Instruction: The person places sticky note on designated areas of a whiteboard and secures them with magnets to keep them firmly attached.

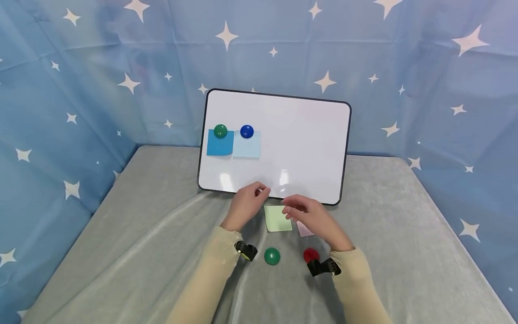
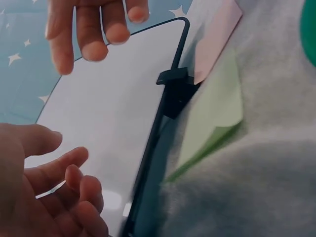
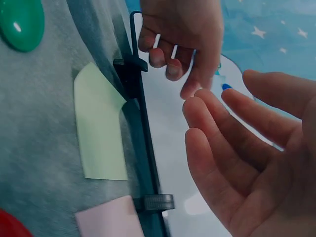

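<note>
- Head view on my monitor: left hand [image 1: 247,203] hovers in front of the lower edge of the whiteboard [image 1: 299,144], its grip released, fingers loosely bent.
- Right hand [image 1: 313,219] hangs just across from it, grip also released; both wrist feeds show me the fingers relaxed, with a gap between the two hands.
- Below the right hand I see the light green note [image 1: 276,221] lying on the grey-covered desk [image 1: 404,202], near the board's lower edge. The left wrist feed shows me one edge of that note lifting.
- Beside it lies the pink note [image 1: 305,230], partly hidden from my head camera by the right hand.
- Nearer the wearer, a green magnet [image 1: 272,256] sits between the forearms, and a red magnet [image 1: 310,254] shows partly behind the black right wrist camera [image 1: 323,267].
- On the board's left half I see a blue note [image 1: 220,146] under a second green magnet [image 1: 220,131], and just right of it a pale blue note [image 1: 247,147] under a blue magnet [image 1: 247,131].
- Black clips [image 2: 175,94] sit along the board's lower edge.
</note>
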`<state>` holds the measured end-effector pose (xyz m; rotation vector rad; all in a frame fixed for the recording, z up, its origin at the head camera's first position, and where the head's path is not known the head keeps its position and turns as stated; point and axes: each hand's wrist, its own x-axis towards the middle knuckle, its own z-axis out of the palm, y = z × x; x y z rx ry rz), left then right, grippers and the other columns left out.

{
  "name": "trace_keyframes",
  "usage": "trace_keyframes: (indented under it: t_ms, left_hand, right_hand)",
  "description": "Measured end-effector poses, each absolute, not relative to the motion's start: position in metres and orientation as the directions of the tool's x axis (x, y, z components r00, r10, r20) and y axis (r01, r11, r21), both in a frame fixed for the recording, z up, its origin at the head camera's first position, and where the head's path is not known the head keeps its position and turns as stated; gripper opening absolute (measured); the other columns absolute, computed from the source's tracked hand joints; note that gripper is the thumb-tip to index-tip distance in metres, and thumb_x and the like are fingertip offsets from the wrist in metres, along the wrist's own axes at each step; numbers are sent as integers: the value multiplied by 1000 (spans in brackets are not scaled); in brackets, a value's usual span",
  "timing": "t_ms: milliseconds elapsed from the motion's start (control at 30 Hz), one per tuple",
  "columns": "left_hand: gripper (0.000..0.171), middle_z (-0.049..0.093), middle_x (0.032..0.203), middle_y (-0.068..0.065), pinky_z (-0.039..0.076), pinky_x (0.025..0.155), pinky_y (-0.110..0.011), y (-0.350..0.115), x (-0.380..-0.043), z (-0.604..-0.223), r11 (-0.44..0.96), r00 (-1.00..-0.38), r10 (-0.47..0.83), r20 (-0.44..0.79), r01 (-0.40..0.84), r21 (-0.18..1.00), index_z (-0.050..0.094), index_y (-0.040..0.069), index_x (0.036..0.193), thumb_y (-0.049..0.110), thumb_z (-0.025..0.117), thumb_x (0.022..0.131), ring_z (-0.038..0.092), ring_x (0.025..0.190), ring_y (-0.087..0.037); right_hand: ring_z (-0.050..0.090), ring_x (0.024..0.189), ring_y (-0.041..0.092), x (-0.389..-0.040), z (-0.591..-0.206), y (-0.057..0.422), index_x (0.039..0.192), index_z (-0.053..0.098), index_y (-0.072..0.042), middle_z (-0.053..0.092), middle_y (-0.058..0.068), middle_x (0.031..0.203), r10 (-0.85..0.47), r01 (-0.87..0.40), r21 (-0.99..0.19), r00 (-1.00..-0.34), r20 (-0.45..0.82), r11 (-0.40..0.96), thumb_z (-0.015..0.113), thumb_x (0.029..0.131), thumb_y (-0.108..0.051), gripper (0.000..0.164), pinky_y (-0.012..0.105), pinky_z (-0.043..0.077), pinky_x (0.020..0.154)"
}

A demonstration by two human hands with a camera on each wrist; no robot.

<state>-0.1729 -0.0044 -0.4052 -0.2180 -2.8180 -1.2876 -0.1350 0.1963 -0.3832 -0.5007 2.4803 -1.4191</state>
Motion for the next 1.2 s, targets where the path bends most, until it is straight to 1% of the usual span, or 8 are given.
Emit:
trace_keyframes:
  t_ms: [133,267,467,700,900,1067,1133,1200]
  left_hand:
    - [25,57,78,7,41,59,-27,-7,-173,-413,651,-990,126,60,129,748,64,20,94,40,49,88,51,65,-12]
    - [25,57,76,6,41,58,-27,-9,-174,-420,636,-989,142,35,118,762,64,19,91,39,50,88,50,65,-13]
    - [27,56,75,6,41,59,-29,-14,-174,-427,613,-988,153,-12,85,785,64,17,90,40,50,89,49,66,-14]
    - [29,58,72,-2,42,53,-29,-20,-174,-429,570,-986,164,-12,85,817,63,16,88,41,48,89,52,55,-14]
    - [27,62,77,1,43,52,-29,-23,-174,-427,560,-993,118,29,91,824,65,17,93,37,48,90,54,51,-12]
    - [27,65,81,1,44,53,-29,-29,-176,-425,532,-995,75,59,90,842,68,18,91,36,48,90,54,48,-15]
    - [28,65,77,1,43,52,-30,-30,-176,-424,546,-995,90,49,91,833,69,17,86,35,48,90,54,47,-16]
    - [31,63,67,0,41,51,-30,-29,-176,-423,593,-991,132,30,103,799,68,15,78,36,48,89,53,46,-16]
  right_hand:
    - [58,86,29,-134,-389,195,115,56,-13,63,9,96,-415,-153,-873,-908,-61,463,55,88,-33,33,45,44,76]
    - [58,82,29,-133,-394,194,115,56,-14,63,7,91,-410,-133,-872,-908,-83,471,55,88,-32,33,45,45,71]
    - [59,83,26,-132,-403,191,116,56,-12,63,8,92,-454,-131,-881,-885,-102,455,55,88,-32,34,45,46,72]
    - [59,80,25,-132,-408,189,115,56,-15,64,6,87,-456,-148,-857,-883,-111,494,53,89,-32,31,38,46,59]
    - [60,80,24,-131,-410,189,114,56,-14,64,6,87,-469,-153,-866,-877,-104,477,55,88,-30,31,42,47,64]
    - [60,76,24,-132,-411,190,111,58,-13,63,7,87,-489,-166,-855,-865,-113,491,57,87,-27,27,37,47,66]
    - [59,74,24,-132,-413,190,110,58,-12,62,7,88,-508,-177,-846,-852,-124,503,57,87,-26,27,34,46,68]
    - [59,74,23,-133,-414,191,109,59,-11,61,5,89,-536,-194,-836,-833,-136,513,58,87,-27,28,32,46,68]
